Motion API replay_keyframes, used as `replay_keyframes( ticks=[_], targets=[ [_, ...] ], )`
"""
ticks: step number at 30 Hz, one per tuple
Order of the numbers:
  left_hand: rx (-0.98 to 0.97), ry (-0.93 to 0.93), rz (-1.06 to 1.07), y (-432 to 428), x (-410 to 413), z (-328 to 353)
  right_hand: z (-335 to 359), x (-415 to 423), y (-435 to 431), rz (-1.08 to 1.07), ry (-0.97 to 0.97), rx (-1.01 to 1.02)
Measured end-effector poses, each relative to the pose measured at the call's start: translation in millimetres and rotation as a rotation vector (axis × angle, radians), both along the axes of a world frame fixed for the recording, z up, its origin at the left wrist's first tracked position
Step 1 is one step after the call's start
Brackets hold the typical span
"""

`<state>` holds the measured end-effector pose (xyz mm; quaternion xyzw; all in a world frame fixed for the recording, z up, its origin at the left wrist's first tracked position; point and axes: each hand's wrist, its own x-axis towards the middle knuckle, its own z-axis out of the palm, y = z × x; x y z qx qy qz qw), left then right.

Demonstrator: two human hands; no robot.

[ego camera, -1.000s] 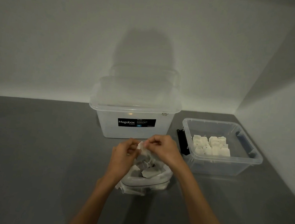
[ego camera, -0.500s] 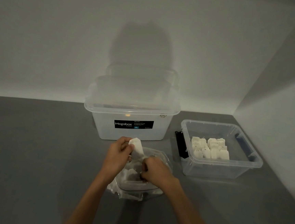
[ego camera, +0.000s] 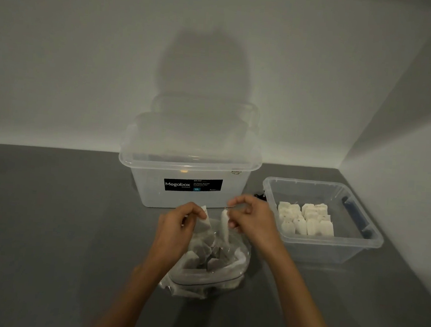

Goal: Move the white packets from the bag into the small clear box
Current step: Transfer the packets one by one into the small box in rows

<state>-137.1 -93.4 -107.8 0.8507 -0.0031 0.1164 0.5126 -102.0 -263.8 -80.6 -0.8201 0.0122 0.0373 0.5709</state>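
Bag [ego camera: 236,267] of clear plastic lies on the grey table [ego camera: 47,227], mouth open upward, directly in front of the person. Left hand [ego camera: 178,220] sits at 11 o'clock over the bag mouth, fingers curled, thumb and fingertips pinching the top corner of one packet [ego camera: 205,218], which hangs tilted into the opening. Right hand [ego camera: 251,218] sits at 1 o'clock over the mouth, thumb and forefinger pinching the top of a second packet [ego camera: 224,226], which hangs nearly upright with its lower end inside the bag; the other fingers are curled loosely. The two held packets are near each other but apart. Loose packets [ego camera: 198,255] are heaped inside the bag, below both hands. Small box [ego camera: 326,251] stands at 2 o'clock from the bag, lid off, just beside the right forearm. Inside it, rows of packets [ego camera: 305,222] stand on edge, packed against one another toward the left half of the floor; the right half shows bare bottom. A blue latch [ego camera: 356,214] shows on its right wall. Large box [ego camera: 190,166] with lid on stands at 12 o'clock from the bag, against the wall [ego camera: 88,61], and carries a black label [ego camera: 193,185] reading "Megabox" on its front face.
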Motion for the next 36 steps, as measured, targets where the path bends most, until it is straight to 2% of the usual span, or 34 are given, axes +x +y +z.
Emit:
replay_keyframes(
  ticks=[5,9,13,16,19,22,28,32,36],
  targets=[
    [-0.007,-0.069,-0.061,-19.4,3.5,23.3,35.9,-1.1,-8.6,-0.054,-0.009,0.227],
    [-0.143,0.001,-0.193,-46.2,5.3,44.4,54.2,-4.2,-20.2,-0.090,-0.014,0.316],
    [-0.039,-0.061,-0.204,-74.5,11.3,50.7,67.0,-6.3,-39.5,-0.119,0.001,0.363],
    [-0.150,-0.091,-0.183,-96.8,15.6,52.3,73.7,-6.1,-60.0,-0.097,0.007,0.330],
    [-0.346,0.027,-0.232,-116.2,19.0,55.6,79.2,-3.2,-87.9,-0.096,0.009,0.348],
    [-0.460,0.149,-0.251,-132.8,22.1,59.5,84.1,3.8,-122.3,-0.139,-0.026,0.296],
    [-0.517,0.229,-0.282,-169.8,24.3,64.7,85.5,12.7,-163.1,0.051,-0.011,0.093],
    [-0.467,0.229,-0.272,-189.2,28.0,63.9,85.4,16.1,-180.8,0.165,-0.028,-0.055],
    [-0.468,0.236,-0.225,-201.2,31.2,64.3,86.7,23.2,-198.9,0.185,-0.023,-0.027]
  ],
)
